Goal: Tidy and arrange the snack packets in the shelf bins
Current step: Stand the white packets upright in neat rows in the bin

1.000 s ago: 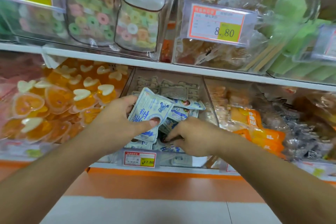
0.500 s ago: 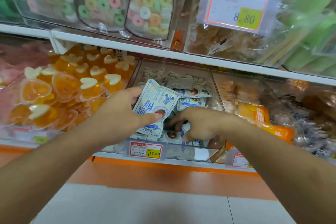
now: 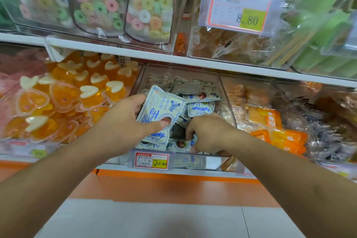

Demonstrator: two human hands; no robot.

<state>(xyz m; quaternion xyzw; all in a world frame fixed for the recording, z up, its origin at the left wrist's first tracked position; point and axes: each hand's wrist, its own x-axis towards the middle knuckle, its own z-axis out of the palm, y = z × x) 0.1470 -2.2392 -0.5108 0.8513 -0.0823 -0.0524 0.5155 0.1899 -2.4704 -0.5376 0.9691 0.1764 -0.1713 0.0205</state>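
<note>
The left hand (image 3: pixel 123 123) still pinches a pale blue-printed snack packet (image 3: pixel 161 111) upright; the right hand (image 3: pixel 207 133), fingers curled, has dug among loose packets near the clear plastic bin (image 3: pixel 226 91)'s front edge, so sorting continues.

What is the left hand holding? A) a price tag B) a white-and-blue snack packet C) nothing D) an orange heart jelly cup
B: the left hand pinches a white-and-blue snack packet, thumb pressed on its front, above the clear bin.

head cam | faces forward and down | close on middle shelf bin (image 3: pixel 222 87) | single view
</note>
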